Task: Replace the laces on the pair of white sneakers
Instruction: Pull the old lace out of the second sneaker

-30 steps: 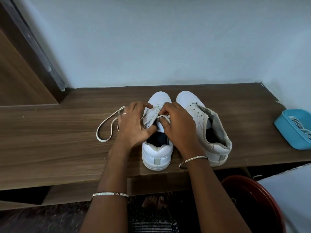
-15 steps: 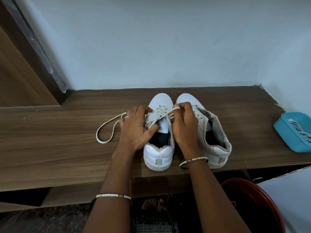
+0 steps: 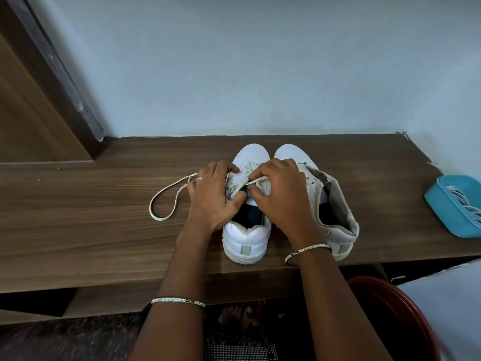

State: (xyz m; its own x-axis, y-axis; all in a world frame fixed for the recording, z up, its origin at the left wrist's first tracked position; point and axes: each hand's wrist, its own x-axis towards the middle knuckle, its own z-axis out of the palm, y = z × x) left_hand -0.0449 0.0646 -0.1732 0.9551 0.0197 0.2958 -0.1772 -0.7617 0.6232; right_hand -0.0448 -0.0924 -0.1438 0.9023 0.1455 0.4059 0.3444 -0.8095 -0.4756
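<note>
Two white sneakers stand side by side on the wooden shelf, toes toward the wall. My left hand grips the left side of the left sneaker at its eyelets, thumb inside the opening. My right hand pinches a white lace over the tongue of that sneaker. The lace's free end loops out on the shelf to the left. The right sneaker stands unlaced beside it, partly hidden by my right hand.
A blue plastic basket holding white cords sits at the shelf's right end. A red-brown tub stands on the floor at lower right. A wooden door frame rises at the left. The wall is close behind the sneakers.
My right hand has come back from pulling the lace up and right and now works low over the tongue. The loose loop on the shelf has stayed about the same.
</note>
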